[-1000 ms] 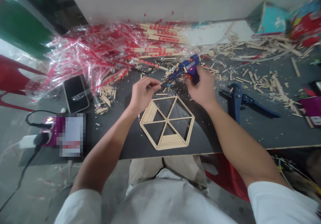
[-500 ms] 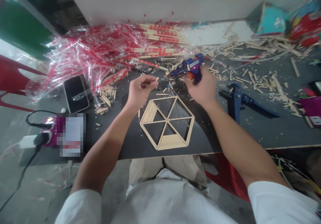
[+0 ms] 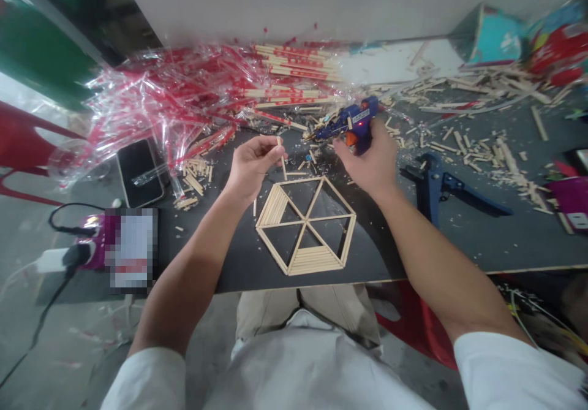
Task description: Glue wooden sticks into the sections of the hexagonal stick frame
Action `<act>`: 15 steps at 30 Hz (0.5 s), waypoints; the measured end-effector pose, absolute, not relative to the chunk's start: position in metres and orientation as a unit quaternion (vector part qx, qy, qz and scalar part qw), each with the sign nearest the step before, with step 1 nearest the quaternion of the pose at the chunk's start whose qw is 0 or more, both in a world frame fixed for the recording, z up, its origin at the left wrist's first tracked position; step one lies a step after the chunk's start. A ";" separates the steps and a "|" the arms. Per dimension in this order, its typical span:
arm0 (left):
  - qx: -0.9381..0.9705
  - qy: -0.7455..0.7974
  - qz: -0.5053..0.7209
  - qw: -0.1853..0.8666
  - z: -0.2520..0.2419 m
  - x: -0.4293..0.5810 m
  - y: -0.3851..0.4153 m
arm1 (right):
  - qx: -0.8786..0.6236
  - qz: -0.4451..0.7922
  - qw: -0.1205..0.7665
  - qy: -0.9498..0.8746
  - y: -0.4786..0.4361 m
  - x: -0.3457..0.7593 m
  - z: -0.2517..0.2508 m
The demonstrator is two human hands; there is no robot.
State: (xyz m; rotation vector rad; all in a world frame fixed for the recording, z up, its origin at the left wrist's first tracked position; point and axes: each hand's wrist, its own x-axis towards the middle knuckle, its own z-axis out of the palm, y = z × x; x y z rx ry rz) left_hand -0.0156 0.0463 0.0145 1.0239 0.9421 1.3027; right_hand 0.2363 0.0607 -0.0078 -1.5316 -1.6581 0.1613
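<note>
Between thumb and fingers my left hand [image 3: 257,162] pinches a short wooden stick [image 3: 282,162], which points down toward the table. My right hand [image 3: 372,159] is wrapped round a blue glue gun [image 3: 362,119] with an orange trigger and a small red light; its nozzle points left, toward the left hand. Below both hands a hexagon frame of wooden sticks [image 3: 305,219] lies flat, divided by spokes into triangles. Rows of sticks fill part of its upper-left and bottom triangles.
A blue cutter tool [image 3: 432,189] lies right of the frame. Plastic wrappers [image 3: 169,97] and wrapped chopsticks [image 3: 294,64] pile up at the back. Stick offcuts [image 3: 496,146] litter the right side. Two phones, one dark [image 3: 139,173], and a purple power strip [image 3: 92,238] sit at left.
The stick in my left hand has turned from end-on to pointing downward, and that hand has shifted slightly left. The glue gun has risen a little and moved slightly right.
</note>
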 end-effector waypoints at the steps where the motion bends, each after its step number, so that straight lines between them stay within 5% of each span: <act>1: 0.427 0.405 0.562 0.581 0.015 -0.016 0.046 | -0.609 0.067 0.430 -0.663 0.060 0.236 -0.008; 15: 0.287 0.388 0.578 0.658 0.022 -0.018 0.047 | -0.576 0.049 0.429 -0.694 0.057 0.234 -0.008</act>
